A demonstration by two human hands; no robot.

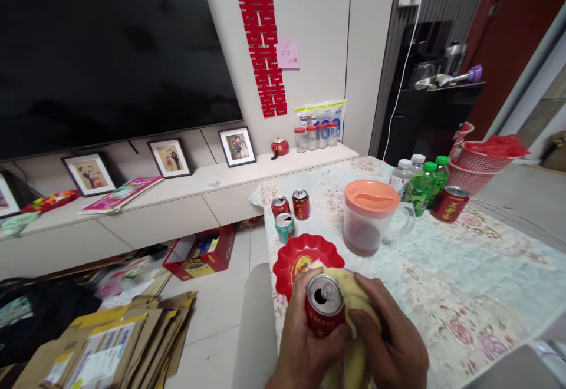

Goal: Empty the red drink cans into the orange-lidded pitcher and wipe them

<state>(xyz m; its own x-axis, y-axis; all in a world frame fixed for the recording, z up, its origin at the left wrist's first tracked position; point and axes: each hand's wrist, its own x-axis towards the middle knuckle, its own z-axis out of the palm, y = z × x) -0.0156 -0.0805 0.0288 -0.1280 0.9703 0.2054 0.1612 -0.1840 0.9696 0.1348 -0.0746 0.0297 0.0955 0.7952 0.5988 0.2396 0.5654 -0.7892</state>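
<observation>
A red drink can [325, 309] with its top opened is wrapped in the fingers of my left hand [305, 342], near the table's front edge. My right hand [391, 330] grips a yellow cloth [354, 294] and presses it against the can's right side. Part of the cloth hangs down below the can, between both hands. Just beyond my hands lies a red scalloped plate [285, 259], partly covered by them. Two red cans [301, 204] and a smaller green can [285, 227] stand behind the plate.
A lidded plastic pitcher [367, 218] with dark liquid stands mid-table. To its right are several bottles [420, 185], a large red can [450, 204] and pink baskets [475, 168]. Flattened cardboard [110, 342] and a red box [201, 250] occupy the floor at left.
</observation>
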